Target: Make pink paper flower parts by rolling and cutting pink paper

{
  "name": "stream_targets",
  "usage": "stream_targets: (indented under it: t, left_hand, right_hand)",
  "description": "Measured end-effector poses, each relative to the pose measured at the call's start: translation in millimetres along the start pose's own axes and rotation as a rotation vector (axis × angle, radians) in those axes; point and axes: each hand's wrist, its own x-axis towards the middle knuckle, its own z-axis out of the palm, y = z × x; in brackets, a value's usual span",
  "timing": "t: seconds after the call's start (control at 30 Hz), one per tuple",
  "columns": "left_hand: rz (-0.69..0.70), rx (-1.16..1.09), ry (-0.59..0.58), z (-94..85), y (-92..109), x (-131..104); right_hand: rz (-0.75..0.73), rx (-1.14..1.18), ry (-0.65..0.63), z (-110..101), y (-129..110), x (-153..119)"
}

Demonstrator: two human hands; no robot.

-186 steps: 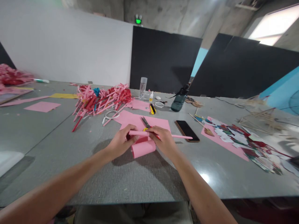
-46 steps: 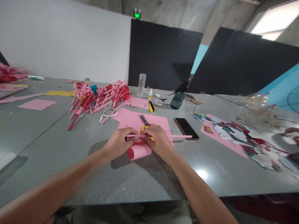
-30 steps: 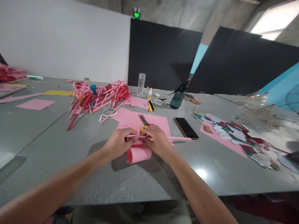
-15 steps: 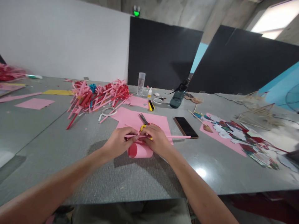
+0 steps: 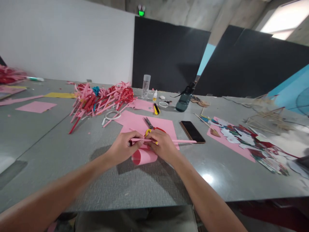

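Note:
My left hand (image 5: 126, 146) and my right hand (image 5: 161, 144) are side by side, both closed on a thin pink paper strip (image 5: 184, 141) whose free end sticks out to the right. Just below the fingers is a curled pink paper roll (image 5: 145, 157), its open end facing left; whether it joins the strip is hidden by my hands. Beyond them, scissors (image 5: 149, 123) with yellow and red on the handles rest on a pink paper sheet (image 5: 165, 124). My right fingers partly cover the scissor handles.
A phone (image 5: 193, 131) lies to the right, near a pile of paper cutouts (image 5: 251, 141). Behind are a box cutter (image 5: 156, 109), a glue bottle (image 5: 154, 96), a clear bottle (image 5: 145, 87) and a dark water bottle (image 5: 184, 101). Pink and red paper strips (image 5: 96, 100) heap up left.
My hands stay in nearly the same place on the strip. The pink roll below them has shifted and tilted slightly.

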Motion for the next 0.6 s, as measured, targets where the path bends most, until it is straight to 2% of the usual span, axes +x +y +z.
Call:
stream_targets:
  t: [0.17, 0.4, 0.6]
  left_hand:
    - [0.037, -0.023, 0.003, -3.0, -0.5, -0.3]
    - [-0.016, -0.142, 0.017, -1.3, -4.8, 0.7]
    - [0.022, -0.109, 0.043, -1.3, -4.1, 0.1]
  right_hand:
    - [-0.008, 0.02, 0.012, 1.0, 0.5, -2.0]
    - [-0.025, 0.041, 0.037, 0.3, -0.5, 0.1]
    - [0.011, 0.025, 0.031, -1.1, -2.1, -0.7]
